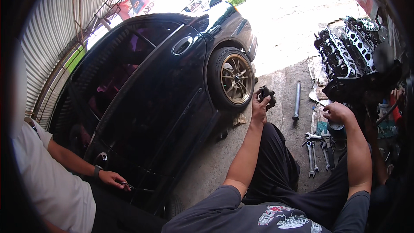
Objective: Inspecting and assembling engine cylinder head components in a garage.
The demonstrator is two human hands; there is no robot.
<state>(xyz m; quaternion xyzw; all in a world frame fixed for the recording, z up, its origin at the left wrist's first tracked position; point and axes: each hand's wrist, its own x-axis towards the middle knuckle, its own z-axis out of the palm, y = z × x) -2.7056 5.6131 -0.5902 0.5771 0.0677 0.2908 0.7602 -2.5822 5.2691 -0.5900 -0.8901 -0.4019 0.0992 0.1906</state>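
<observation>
Head view: the left hand [260, 107] is closed around a small dark metal part [267, 93], raised above the concrete floor [284, 86] beside the car's bronze wheel [236, 79]. A firm grip and slow turning would probably suit it. The right hand [337, 112] curls over a pale round thing [336, 125] near the wrenches [317, 153]; what it is I cannot tell. The engine [349, 51] is cut off at the rim.
</observation>
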